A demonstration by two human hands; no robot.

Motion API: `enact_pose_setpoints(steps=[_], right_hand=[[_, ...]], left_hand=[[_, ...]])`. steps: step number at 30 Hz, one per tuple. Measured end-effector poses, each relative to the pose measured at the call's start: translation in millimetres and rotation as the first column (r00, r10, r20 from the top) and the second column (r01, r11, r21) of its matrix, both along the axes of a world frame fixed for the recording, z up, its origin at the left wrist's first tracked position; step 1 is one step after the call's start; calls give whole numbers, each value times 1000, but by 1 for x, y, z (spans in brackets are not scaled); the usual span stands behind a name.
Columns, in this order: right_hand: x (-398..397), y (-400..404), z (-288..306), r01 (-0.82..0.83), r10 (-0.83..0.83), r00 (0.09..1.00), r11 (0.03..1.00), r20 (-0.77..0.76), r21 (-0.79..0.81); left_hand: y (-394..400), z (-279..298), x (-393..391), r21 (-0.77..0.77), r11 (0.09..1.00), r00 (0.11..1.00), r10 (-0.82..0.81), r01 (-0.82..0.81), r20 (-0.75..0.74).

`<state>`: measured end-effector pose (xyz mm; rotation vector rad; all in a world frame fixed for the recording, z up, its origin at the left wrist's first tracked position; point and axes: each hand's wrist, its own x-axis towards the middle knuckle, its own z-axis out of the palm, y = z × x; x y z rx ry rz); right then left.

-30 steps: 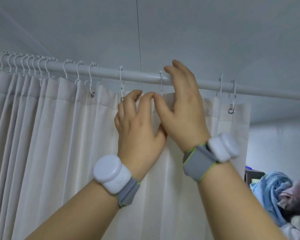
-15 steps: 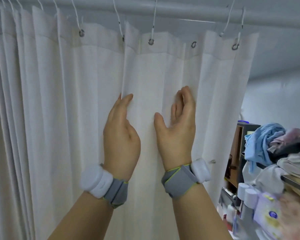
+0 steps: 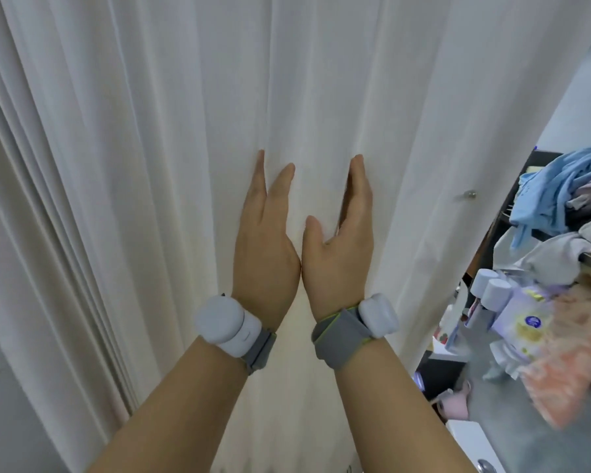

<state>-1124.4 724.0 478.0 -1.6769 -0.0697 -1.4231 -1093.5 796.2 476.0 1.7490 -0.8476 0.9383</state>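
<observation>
1. Head view: a white curtain [image 3: 151, 165] fills most of the frame and hangs in vertical folds, with tight pleats bunched at the left edge.
2. The left hand [image 3: 265, 240] lies flat on the curtain at centre, fingers straight and pointing up. Its grip is open and holds nothing.
3. The right hand [image 3: 342, 247] is just beside it, and the heels of the two hands touch. Its fingers are straight and point up, thumb spread toward the left hand. This grip is open too, pressed against the fabric.
4. A narrow strip of curtain shows between the two hands.
5. Each wrist wears a grey strap with a white pod: left wristband [image 3: 232, 324], right wristband [image 3: 365, 322].
6. A small metal stud [image 3: 471, 193] sits near the curtain's right edge.
7. Right of the curtain, a blue cloth [image 3: 556, 186] is heaped on a dark shelf [image 3: 512, 199]. White-capped bottles [image 3: 492, 291] stand lower down, and a blurred peach cloth [image 3: 567, 353] is nearest the camera.
</observation>
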Motion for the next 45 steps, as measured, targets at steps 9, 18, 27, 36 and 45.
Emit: enact_pose_setpoints(steps=[9, 18, 27, 36, 45], right_hand=[[7, 4, -18, -15, 16, 999, 1000, -52, 23], [9, 3, -17, -3, 5, 999, 1000, -53, 29], [8, 5, -15, -4, 7, 998, 999, -69, 50], [-2, -11, 87, -24, 35, 996, 991, 85, -131], [-25, -34, 194, -13, 39, 997, 939, 68, -344]], left_hand=[[2, -11, 6, 14, 1000, 999, 15, -14, -31], [0, -10, 9, 10, 1000, 1000, 14, -14, -17], [0, -10, 8, 13, 1000, 999, 20, -19, -28], [-6, 100, 9, -26, 999, 972, -18, 24, 236], [-18, 203, -1, -33, 998, 884, 64, -55, 463]])
